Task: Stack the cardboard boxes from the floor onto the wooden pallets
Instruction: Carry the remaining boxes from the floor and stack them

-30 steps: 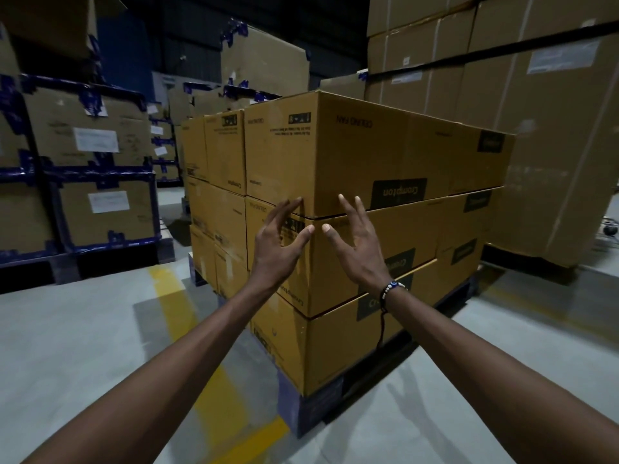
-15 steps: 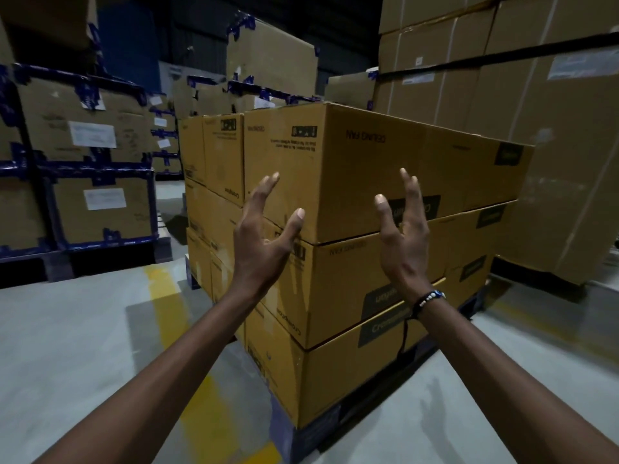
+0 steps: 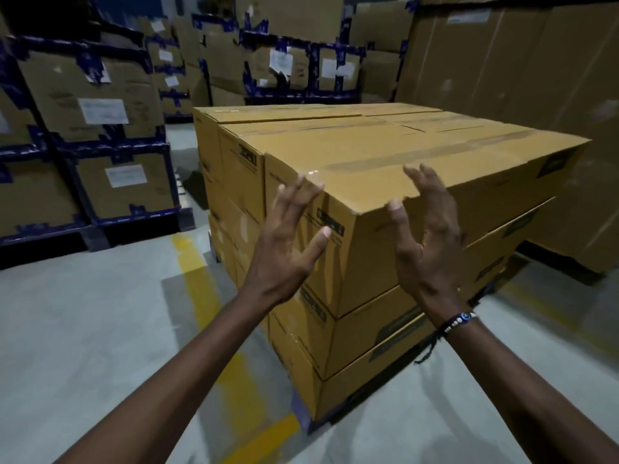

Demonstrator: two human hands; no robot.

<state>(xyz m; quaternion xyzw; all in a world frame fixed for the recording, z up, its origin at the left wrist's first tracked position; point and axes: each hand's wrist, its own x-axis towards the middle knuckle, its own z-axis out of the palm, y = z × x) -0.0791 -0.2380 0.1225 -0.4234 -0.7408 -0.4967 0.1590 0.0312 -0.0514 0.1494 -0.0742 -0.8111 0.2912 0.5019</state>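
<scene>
A three-high stack of tan cardboard boxes [image 3: 368, 296] stands on a dark pallet [image 3: 338, 413] in front of me. The top corner box [image 3: 385, 169] has clear tape along its upper face. My left hand [image 3: 284, 242] is raised with fingers spread at the box's left side face, fingertips near its upper edge. My right hand [image 3: 425, 236] is held up with spread, slightly curved fingers at the near corner, level with the top edge. Neither hand holds anything; whether they touch the cardboard is unclear.
Taller pallet loads of brown cartons with blue strapping [image 3: 100, 135] stand to the left and behind. A big wrapped carton wall [image 3: 536, 78] rises at the right. A yellow floor line [image 3: 201, 296] runs along the grey concrete floor beside the pallet.
Both hands have risen from the middle box's corner to the top box's upper edge and spread apart. My view has risen, so the top faces of the boxes now show.
</scene>
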